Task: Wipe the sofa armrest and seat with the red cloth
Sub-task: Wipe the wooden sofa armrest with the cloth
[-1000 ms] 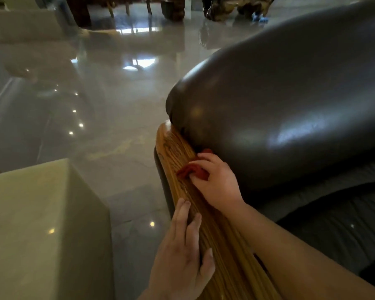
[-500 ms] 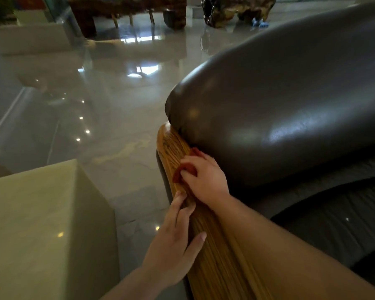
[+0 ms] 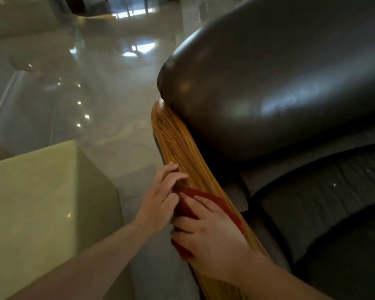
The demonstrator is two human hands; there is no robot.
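I see my right hand (image 3: 212,237) pressing the red cloth (image 3: 195,202) flat, fingers apart, on the striped wooden armrest (image 3: 178,144); my left hand (image 3: 160,195), fingers loosely spread, touches it above the glossy grey floor (image 3: 95,94).

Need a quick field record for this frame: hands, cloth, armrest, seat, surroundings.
right hand: flat on the red cloth, pressing it on the wooden armrest
left hand: fingers on the armrest's outer edge, touching the cloth
red cloth: spread across the armrest top, partly under the right hand
sofa seat: dark leather, no hand on it
backrest cushion: dark, glossy, beyond the armrest
pale block: left of the sofa, on the shiny floor
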